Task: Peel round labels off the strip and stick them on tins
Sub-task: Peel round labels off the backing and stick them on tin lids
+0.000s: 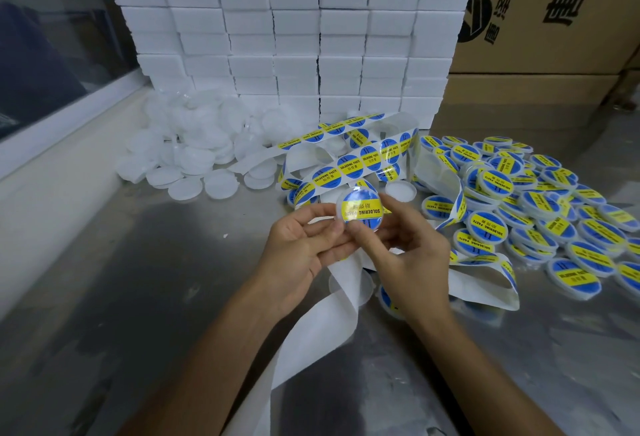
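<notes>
Holding one round tin (360, 208) at the centre of the frame, I am gripping it with both hands: my left hand (304, 248) is pinching its left rim between thumb and fingertips, and my right hand (405, 245) is curling round its right and lower edge. A blue-and-yellow label (362, 211) reading SOLDERING PASTE is lying on the tin's face, upside down to me. The label strip (349, 165) is looping across the metal table (138, 279) just above my hands, its bare white backing (311, 338) trailing down toward the lower centre. Labelled tins (540, 214) are piling up at the right of the frame; unlabelled white tins (194, 155) are lying heaped at the centre left. Stacked white boxes (284, 27) are filling the top centre, and cardboard cartons (554, 20) the upper right.
</notes>
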